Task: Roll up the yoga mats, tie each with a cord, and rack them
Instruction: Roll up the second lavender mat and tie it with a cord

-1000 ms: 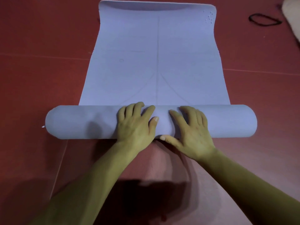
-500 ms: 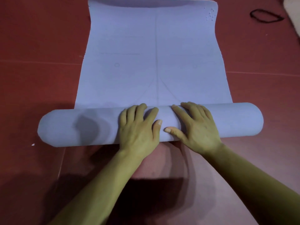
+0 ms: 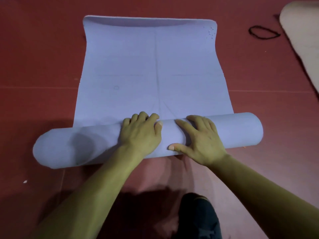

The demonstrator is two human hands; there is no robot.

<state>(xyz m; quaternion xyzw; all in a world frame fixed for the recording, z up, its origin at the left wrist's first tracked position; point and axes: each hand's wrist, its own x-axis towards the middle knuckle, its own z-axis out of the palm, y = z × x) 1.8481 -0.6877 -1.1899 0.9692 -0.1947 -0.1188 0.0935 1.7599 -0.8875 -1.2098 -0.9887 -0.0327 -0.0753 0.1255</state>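
Blue mat roll (image 3: 239, 131) beneath the fingers (image 3: 183, 125)

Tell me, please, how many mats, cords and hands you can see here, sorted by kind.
Mats: 2 (blue mat, partly rolled; cream mat at the right edge)
Cords: 1 (black cord, loose on the floor)
Hands: 2 (left hand and right hand, both on the blue mat)
Total: 5
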